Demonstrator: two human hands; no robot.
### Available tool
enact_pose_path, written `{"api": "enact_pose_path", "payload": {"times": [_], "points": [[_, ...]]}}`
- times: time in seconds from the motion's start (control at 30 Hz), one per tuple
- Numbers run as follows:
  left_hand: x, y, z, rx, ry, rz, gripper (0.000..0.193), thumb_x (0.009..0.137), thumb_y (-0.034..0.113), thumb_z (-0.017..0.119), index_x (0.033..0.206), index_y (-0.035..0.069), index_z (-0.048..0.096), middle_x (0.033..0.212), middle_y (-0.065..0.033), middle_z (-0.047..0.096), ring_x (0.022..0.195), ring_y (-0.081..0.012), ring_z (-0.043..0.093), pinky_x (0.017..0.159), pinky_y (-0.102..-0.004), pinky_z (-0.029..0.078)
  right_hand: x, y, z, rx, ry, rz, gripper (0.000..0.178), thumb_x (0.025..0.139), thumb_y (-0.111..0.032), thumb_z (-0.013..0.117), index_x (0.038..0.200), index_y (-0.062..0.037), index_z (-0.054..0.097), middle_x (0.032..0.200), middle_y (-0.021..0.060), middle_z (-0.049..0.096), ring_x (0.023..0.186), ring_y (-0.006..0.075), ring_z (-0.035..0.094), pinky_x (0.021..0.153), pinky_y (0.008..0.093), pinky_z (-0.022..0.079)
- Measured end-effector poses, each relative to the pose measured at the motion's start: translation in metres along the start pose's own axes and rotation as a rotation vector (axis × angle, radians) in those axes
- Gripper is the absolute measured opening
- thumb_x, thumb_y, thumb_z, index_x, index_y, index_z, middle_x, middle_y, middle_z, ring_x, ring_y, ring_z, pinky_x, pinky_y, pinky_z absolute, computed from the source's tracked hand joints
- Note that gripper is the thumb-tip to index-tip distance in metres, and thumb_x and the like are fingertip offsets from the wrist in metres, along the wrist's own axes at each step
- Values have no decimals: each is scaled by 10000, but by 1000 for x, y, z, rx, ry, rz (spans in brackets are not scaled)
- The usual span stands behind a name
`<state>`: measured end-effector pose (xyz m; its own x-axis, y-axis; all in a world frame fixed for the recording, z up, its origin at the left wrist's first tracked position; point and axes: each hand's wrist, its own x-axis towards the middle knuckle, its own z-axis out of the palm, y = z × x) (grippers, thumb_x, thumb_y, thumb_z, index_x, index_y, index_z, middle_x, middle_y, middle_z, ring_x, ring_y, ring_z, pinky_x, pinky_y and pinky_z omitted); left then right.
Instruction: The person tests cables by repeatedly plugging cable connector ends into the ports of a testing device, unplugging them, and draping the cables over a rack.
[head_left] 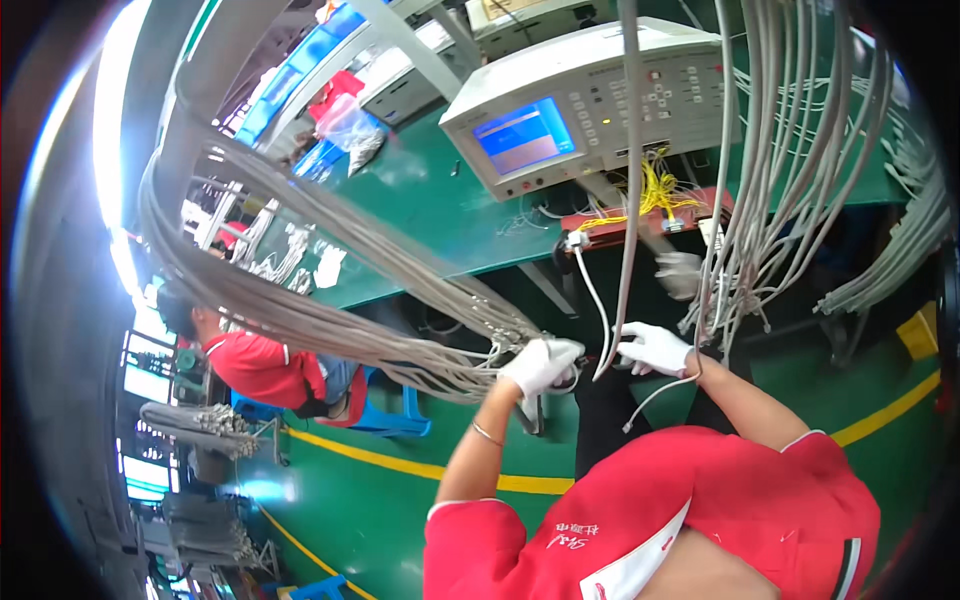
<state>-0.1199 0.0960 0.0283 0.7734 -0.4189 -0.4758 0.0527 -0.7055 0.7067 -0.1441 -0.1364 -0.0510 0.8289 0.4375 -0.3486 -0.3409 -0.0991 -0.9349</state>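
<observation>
My left hand (545, 366), in a white glove, is closed at the connector ends of a thick bundle of grey cables (400, 345) that sags in from the left. Its fingers appear wrapped round a cable end, partly hidden by the glove. Just to the right, my white-gloved right hand (656, 350) has its fingers stretched out and apart. Its fingertips are close to a grey cable (630, 200) hanging from above; whether they touch it cannot be told. Another thin cable (660, 393) crosses by my right wrist, its loose end near my lap.
A white test instrument (620, 100) with a blue screen stands on the green table (420, 215). Before it, a reddish fixture (600, 232) carries yellow wires (655, 190) and a plugged-in white cable. More grey cables (790, 180) hang at right. A person in red (265, 370) sits at left.
</observation>
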Motion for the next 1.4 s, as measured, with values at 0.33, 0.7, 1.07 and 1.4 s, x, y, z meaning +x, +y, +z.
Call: {"api": "enact_pose_path", "payload": {"times": [0.33, 0.7, 1.07, 1.4], "points": [[-7, 18, 1, -740, 862, 273, 282, 903, 193, 500, 1134, 36, 538, 621, 16, 496, 473, -16, 399, 437, -152, 344, 15, -54, -3, 498, 191, -244, 515, 861, -165, 506, 1321, -43, 311, 918, 82, 589, 703, 107, 576, 563, 213, 461], [16, 82, -12, -642, 549, 562, 410, 925, 198, 453, 1307, 65, 384, 816, 41, 555, 523, 14, 350, 418, -135, 264, 15, -133, 16, 550, -39, -546, 479, 825, -213, 625, 1241, -57, 446, 994, 10, 575, 754, 57, 539, 608, 208, 449], [34, -97, 59, 34, 541, -26, 489, 889, 414, 430, 712, 30, 676, 601, -108, 627, 506, -224, 588, 507, -360, 446, 3, -44, -16, 561, 310, -432, 191, 858, -143, 514, 1011, -76, 607, 754, -46, 534, 556, 9, 450, 450, 145, 337], [58, -86, 117, -1032, 278, -213, 464, 888, 431, 464, 901, -23, 558, 519, -7, 416, 427, -139, 393, 455, -287, 375, 29, 106, -79, 1001, 507, 273, 189, 771, -286, 594, 660, -139, 549, 416, -75, 333, 287, 59, 233, 292, 220, 158]]}}
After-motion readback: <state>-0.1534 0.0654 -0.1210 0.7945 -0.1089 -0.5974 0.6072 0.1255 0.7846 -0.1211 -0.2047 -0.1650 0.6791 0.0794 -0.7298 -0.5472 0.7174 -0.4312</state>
